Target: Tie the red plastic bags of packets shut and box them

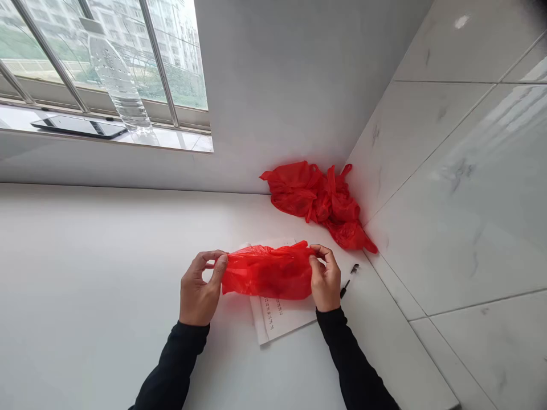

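A red plastic bag (267, 273) is stretched sideways between my two hands above the white table. My left hand (201, 287) pinches its left end between thumb and forefinger. At the opposite end, my right hand (325, 278) grips the bag's upper right corner. Under the bag lies a sheet of paper (286, 324) with columns of handwritten numbers; its upper part is mostly covered. Just right of my right hand is a black pen (347, 286), partly hidden by that hand.
More crumpled red plastic bags (318, 202) are heaped in the back corner against the tiled wall (461, 228). On the windowsill (171, 139) stand a clear water bottle (122, 85) and, lying flat, a dark tablet-like device (79, 126). The white table (106, 296) runs along the wall.
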The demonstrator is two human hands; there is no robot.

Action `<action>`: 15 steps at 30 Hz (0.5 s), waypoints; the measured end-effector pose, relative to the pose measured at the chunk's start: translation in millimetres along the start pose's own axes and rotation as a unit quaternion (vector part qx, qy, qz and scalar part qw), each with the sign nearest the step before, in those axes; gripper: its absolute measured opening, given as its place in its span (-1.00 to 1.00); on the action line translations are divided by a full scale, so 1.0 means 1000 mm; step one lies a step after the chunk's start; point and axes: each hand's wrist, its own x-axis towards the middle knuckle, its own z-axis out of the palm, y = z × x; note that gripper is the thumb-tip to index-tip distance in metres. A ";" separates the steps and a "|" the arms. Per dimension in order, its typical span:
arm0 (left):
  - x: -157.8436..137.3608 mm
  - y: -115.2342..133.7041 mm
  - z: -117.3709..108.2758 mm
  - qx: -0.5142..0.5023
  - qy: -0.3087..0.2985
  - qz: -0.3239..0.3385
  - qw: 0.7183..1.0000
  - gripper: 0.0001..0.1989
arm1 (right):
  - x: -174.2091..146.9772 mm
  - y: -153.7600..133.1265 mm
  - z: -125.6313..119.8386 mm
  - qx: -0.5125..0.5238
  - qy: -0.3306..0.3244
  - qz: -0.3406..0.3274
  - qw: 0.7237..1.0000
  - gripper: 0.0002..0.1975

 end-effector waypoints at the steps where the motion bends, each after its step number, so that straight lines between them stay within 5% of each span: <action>1: 0.000 0.002 -0.001 0.000 -0.007 0.008 1.000 -0.83 | -0.001 -0.001 0.001 0.006 -0.006 -0.008 1.000 -0.69; 5: -0.009 0.013 0.007 0.021 -0.066 0.050 0.996 -0.67 | -0.009 -0.010 0.007 -0.011 -0.094 -0.042 0.995 -0.59; 8: -0.012 0.012 0.012 0.034 -0.055 0.051 0.997 -0.86 | -0.010 -0.013 0.007 -0.022 -0.123 -0.043 0.991 -0.78; 12: -0.004 0.000 0.004 0.008 0.043 -0.002 0.999 -0.88 | -0.003 -0.003 -0.001 0.010 -0.018 -0.001 1.000 -0.74; 15: 0.000 -0.003 -0.006 -0.024 0.050 -0.024 0.998 -0.81 | 0.000 0.003 -0.004 0.031 0.037 0.014 0.999 -0.73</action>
